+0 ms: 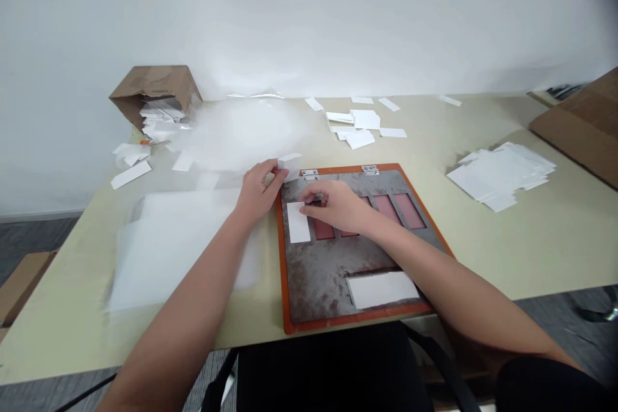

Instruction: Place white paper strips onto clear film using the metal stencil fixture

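My left hand [263, 187] is closed around a small stack of white cards [290, 164], held upright near the jig's upper left corner. Below it lies a hinged metal plate [313, 277] in an orange frame, with a row of rectangular slots showing a reddish base. One white card [299, 224] lies at the leftmost slot. My right hand [333, 203] is over that row, its thumb and fingertips pinched at the card's upper right edge. Part of the row is hidden under this hand. A larger white card [383, 290] fills the wide opening near the plate's front.
A cardboard box [154, 80] spilling white cards lies back left. Translucent sheets [178, 251] cover the table's left side. Loose cards [355, 125] are scattered at the back, and a pile of white cards [502, 174] sits right, near another cardboard box [584, 122].
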Demonstrator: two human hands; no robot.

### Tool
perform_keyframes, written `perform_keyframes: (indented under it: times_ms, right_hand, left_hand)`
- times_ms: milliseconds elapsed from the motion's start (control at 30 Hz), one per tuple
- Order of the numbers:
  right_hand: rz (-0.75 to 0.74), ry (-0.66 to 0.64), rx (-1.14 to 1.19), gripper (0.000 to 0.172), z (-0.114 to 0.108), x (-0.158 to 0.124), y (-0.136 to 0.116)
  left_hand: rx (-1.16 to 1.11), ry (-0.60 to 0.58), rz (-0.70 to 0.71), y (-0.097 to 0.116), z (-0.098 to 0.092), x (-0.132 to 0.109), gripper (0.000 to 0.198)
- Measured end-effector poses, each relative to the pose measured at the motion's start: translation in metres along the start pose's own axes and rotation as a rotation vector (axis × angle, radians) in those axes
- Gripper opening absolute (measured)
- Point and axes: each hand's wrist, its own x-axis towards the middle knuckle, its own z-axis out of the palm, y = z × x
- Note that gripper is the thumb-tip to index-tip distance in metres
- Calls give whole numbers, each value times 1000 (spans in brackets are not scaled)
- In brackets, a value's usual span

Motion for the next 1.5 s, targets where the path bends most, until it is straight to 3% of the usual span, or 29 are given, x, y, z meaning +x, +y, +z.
perform_keyframes:
  times_ms: [400,1500]
  right_hand:
    - [-90,-83,-115,32,0,-6,-3]
    - [-55,-124,-191,35,3,-6,-2]
  left_hand:
    - [6,4,15,-1,0,0,20]
    - [-4,8,4,1,1,0,19]
